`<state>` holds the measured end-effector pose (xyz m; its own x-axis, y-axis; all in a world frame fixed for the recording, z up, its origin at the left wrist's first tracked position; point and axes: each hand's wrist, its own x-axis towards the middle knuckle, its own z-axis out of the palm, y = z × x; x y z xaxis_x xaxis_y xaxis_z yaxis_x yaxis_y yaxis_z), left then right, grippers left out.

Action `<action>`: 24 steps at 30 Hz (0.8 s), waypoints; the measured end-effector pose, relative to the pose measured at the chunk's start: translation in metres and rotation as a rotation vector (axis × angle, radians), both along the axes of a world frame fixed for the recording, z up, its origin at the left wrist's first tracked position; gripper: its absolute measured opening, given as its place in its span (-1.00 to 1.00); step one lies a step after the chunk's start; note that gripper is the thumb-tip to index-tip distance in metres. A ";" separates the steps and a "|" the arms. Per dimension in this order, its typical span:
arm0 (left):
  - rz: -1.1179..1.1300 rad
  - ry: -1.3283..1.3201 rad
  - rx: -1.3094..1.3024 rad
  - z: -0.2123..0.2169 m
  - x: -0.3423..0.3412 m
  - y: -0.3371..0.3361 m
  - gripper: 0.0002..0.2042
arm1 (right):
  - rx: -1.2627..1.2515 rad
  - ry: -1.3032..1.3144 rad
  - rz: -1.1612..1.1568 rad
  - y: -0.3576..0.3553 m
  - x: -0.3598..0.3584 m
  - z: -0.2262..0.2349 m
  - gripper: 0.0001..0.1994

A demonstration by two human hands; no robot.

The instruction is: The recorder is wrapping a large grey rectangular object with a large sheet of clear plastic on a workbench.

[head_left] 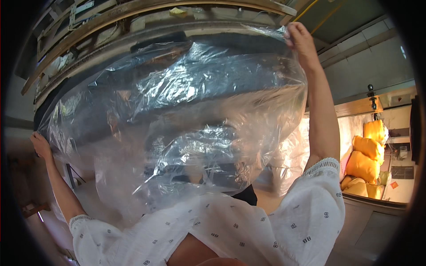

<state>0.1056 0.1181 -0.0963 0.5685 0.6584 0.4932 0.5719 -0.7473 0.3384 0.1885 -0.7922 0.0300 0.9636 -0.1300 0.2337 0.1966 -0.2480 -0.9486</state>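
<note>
A large sheet or bag of clear plastic film is stretched wide between my two arms, crinkled and full of glare. My right hand, raised at the upper right, pinches its top corner in a closed grip. Lower down at the far left, my left hand is closed on the film's other edge. The film hangs from both hands down to my white patterned shirt. Behind it, dark shapes and a pale surface show through; the glare hides what they are.
A long wooden rail curves across the top, with a shelf of odds and ends beyond it. At the right, stuffed yellow sacks are piled in a bright space past a ledge. A dark fitting stands near that opening.
</note>
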 end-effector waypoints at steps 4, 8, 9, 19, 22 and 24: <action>-0.046 -0.050 0.083 0.009 0.000 -0.005 -0.59 | -0.144 0.373 0.046 -0.013 -0.035 0.006 -0.85; -0.049 -0.219 0.167 -0.005 0.006 0.007 -0.62 | -0.494 0.207 0.051 -0.017 -0.057 -0.042 -0.87; -0.040 -0.219 0.181 -0.005 -0.001 0.036 -0.62 | -0.538 0.205 -0.008 0.002 -0.063 -0.045 -0.88; -0.173 -0.630 -0.396 0.070 -0.137 0.122 -0.67 | -0.552 -0.089 0.011 0.024 -0.072 -0.063 -0.87; -0.205 -0.674 -0.499 0.077 -0.183 0.113 -0.63 | -0.649 -0.103 -0.003 0.019 -0.065 -0.069 -0.83; -0.258 -0.590 -0.486 0.073 -0.209 0.093 -0.64 | -0.711 -0.089 -0.013 0.016 -0.060 -0.069 -0.80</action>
